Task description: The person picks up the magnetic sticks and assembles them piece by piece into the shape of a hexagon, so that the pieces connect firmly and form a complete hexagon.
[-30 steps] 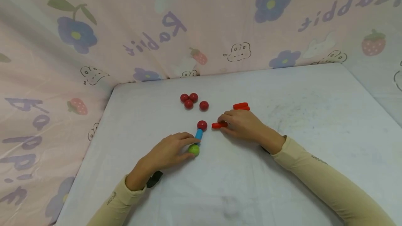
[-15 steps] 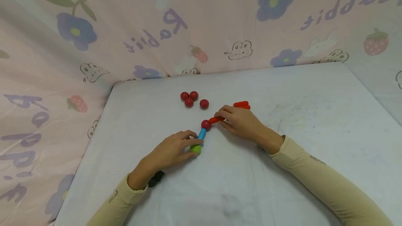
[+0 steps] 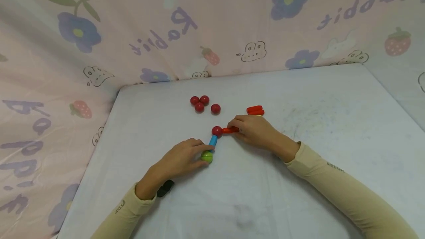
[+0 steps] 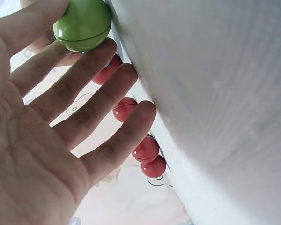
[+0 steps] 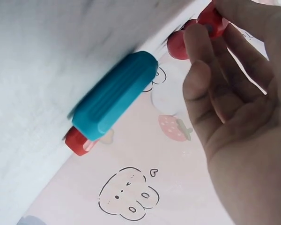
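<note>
In the head view a green ball (image 3: 206, 157), a blue stick (image 3: 213, 141), a red ball (image 3: 217, 131) and a red stick (image 3: 228, 130) form a bent chain. My left hand (image 3: 180, 159) pinches the chain where the green ball meets the blue stick; the left wrist view has the green ball (image 4: 83, 24) between thumb and fingers. The outer end of the red stick is between the thumb and fingers of my right hand (image 3: 255, 131). From the right wrist, that red stick (image 5: 212, 21) shows at the fingertips, while a teal stick (image 5: 116, 95) lies on the table beside the hand (image 5: 243, 108).
Several loose red balls (image 3: 199, 107) lie behind the chain on the white table (image 3: 159, 113). Two red sticks (image 3: 255, 110) rest just beyond my right hand, with a bit of something yellow beside them. A patterned pink curtain (image 3: 219, 21) stands along the table's back and left.
The red stick has moved left to the chain's red ball and now touches it, its angle levelled slightly. Red ball and blue stick have shifted a little to the right. Both hands keep their hold.
</note>
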A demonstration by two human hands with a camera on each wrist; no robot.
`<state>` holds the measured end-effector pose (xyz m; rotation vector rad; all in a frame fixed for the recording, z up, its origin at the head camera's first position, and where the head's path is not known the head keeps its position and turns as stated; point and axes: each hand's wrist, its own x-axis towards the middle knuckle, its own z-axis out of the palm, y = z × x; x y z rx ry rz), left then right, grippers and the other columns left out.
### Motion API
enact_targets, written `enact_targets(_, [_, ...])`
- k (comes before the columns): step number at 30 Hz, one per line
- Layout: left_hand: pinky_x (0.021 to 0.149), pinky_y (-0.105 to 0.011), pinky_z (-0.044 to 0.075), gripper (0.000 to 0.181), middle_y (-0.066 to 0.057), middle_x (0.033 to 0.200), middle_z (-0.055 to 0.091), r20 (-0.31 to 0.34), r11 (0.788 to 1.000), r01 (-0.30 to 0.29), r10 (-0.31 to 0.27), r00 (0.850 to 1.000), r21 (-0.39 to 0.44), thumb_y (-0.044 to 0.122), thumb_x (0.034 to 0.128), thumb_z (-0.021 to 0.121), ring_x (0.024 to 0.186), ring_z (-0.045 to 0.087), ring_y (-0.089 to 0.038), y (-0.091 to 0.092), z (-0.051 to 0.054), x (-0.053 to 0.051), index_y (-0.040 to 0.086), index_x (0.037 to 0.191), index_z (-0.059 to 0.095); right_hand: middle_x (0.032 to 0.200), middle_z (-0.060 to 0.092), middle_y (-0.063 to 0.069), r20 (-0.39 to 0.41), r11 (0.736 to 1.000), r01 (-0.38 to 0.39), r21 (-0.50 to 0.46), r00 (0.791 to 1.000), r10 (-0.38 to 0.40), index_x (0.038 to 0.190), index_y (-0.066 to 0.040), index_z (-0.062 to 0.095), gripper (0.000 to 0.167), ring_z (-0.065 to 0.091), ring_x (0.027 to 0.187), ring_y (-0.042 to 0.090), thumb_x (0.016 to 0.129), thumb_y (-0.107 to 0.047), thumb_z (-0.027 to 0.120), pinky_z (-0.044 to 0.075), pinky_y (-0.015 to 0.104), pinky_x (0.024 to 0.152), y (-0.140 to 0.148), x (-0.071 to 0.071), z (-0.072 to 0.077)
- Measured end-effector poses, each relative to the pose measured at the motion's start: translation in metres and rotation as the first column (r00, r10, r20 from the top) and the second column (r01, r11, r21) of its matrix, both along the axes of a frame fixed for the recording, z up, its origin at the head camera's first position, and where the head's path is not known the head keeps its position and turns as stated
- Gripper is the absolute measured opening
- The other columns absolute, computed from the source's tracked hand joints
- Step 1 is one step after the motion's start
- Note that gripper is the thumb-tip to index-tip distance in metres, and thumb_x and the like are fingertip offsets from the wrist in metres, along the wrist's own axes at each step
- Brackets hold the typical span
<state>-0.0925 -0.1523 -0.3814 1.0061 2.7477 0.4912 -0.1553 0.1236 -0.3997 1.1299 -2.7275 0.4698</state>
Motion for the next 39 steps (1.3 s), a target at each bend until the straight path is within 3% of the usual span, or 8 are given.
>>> enact_targets(6, [0.087, -0.031, 0.054, 0.051, 0.006, 0.111, 0.067, 0.044, 1.000, -0.008, 0.008, 0.999, 0.015, 0.037, 0.0876, 0.076, 0.100, 0.060, -0.009, -0.004, 0.000, -0.004, 0.023, 0.135, 0.062, 0.104, 0.073, -0.002, 0.001, 1.000, -0.013, 0.002, 1.000, 0.013, 0.111, -0.017, 0.072, 0.028, 0.071, 0.092, 0.014, 0.084, -0.015, 0.079, 0.060, 0.031, 0.081, -0.002, -0.002, 0.001])
enact_targets(11, [0.095, -0.038, 0.054, 0.048, 0.006, 0.114, 0.068, 0.122, 0.994, -0.098, 0.090, 0.988, 0.057, 0.035, 0.0929, 0.070, 0.106, 0.063, -0.012, -0.010, 0.005, -0.015, 0.026, 0.139, 0.058, 0.108, 0.073, -0.001, 0.022, 0.999, -0.024, 0.036, 0.999, 0.023, 0.114, -0.017, 0.071, 0.031, 0.071, 0.095, 0.016, 0.084, -0.019, 0.080, 0.060, 0.031, 0.084, -0.007, -0.006, 0.002])
enact_targets(14, [0.095, -0.039, 0.055, 0.044, 0.004, 0.115, 0.068, 0.095, 0.989, -0.135, 0.128, 0.987, 0.066, 0.030, 0.0949, 0.068, 0.107, 0.065, -0.015, -0.009, 0.005, -0.026, 0.025, 0.138, 0.059, 0.109, 0.073, -0.001, 0.028, 0.998, -0.031, 0.049, 0.999, 0.029, 0.114, -0.017, 0.071, 0.031, 0.071, 0.096, 0.016, 0.085, -0.018, 0.080, 0.060, 0.032, 0.084, -0.009, -0.009, 0.002])
enact_targets(18, [0.100, -0.041, 0.053, 0.041, -0.001, 0.127, 0.064, 0.041, 0.991, -0.113, 0.110, 0.993, 0.071, 0.022, 0.0961, 0.067, 0.116, 0.063, -0.019, 0.001, 0.000, -0.046, 0.023, 0.136, 0.060, 0.107, 0.074, 0.000, 0.010, 0.998, -0.041, 0.045, 0.999, 0.041, 0.113, -0.016, 0.071, 0.029, 0.071, 0.093, 0.017, 0.085, -0.015, 0.078, 0.060, 0.033, 0.082, -0.009, -0.012, 0.002])
enact_targets(23, [0.111, -0.042, 0.045, 0.041, 0.001, 0.139, 0.060, 0.046, 0.998, -0.043, 0.041, 0.998, 0.049, 0.014, 0.0973, 0.064, 0.133, 0.054, -0.019, 0.013, -0.005, -0.062, 0.021, 0.137, 0.060, 0.107, 0.074, 0.000, 0.018, 0.998, -0.051, 0.029, 0.999, 0.050, 0.114, -0.016, 0.071, 0.028, 0.071, 0.094, 0.017, 0.086, -0.013, 0.077, 0.060, 0.033, 0.083, -0.010, -0.014, 0.000])
enact_targets(26, [0.110, -0.041, 0.046, 0.040, 0.002, 0.135, 0.064, 0.051, 0.999, -0.031, 0.030, 0.998, 0.028, 0.011, 0.0965, 0.064, 0.130, 0.057, -0.018, 0.016, -0.006, -0.063, 0.020, 0.135, 0.062, 0.107, 0.074, 0.000, 0.039, 0.998, -0.052, 0.031, 0.998, 0.051, 0.115, -0.017, 0.071, 0.029, 0.071, 0.095, 0.017, 0.086, -0.015, 0.077, 0.060, 0.033, 0.084, -0.010, -0.013, 0.000])
enact_targets(31, [0.107, -0.041, 0.049, 0.039, 0.001, 0.132, 0.065, 0.030, 0.998, -0.060, 0.060, 0.998, -0.003, 0.011, 0.0954, 0.066, 0.126, 0.059, -0.018, 0.017, -0.005, -0.060, 0.020, 0.133, 0.063, 0.107, 0.074, -0.001, 0.044, 0.998, -0.048, 0.033, 0.998, 0.046, 0.115, -0.017, 0.071, 0.029, 0.072, 0.095, 0.016, 0.086, -0.017, 0.078, 0.060, 0.033, 0.085, -0.013, -0.012, 0.001])
enact_targets(39, [0.098, -0.041, 0.054, 0.039, 0.003, 0.126, 0.068, -0.066, 0.998, -0.036, 0.032, 0.997, -0.056, 0.017, 0.0938, 0.069, 0.117, 0.065, -0.017, 0.009, -0.001, -0.061, 0.020, 0.132, 0.064, 0.106, 0.074, -0.002, 0.046, 0.997, -0.064, 0.039, 0.997, 0.062, 0.115, -0.017, 0.071, 0.029, 0.071, 0.095, 0.015, 0.087, -0.018, 0.077, 0.059, 0.032, 0.086, -0.017, -0.014, 0.001])
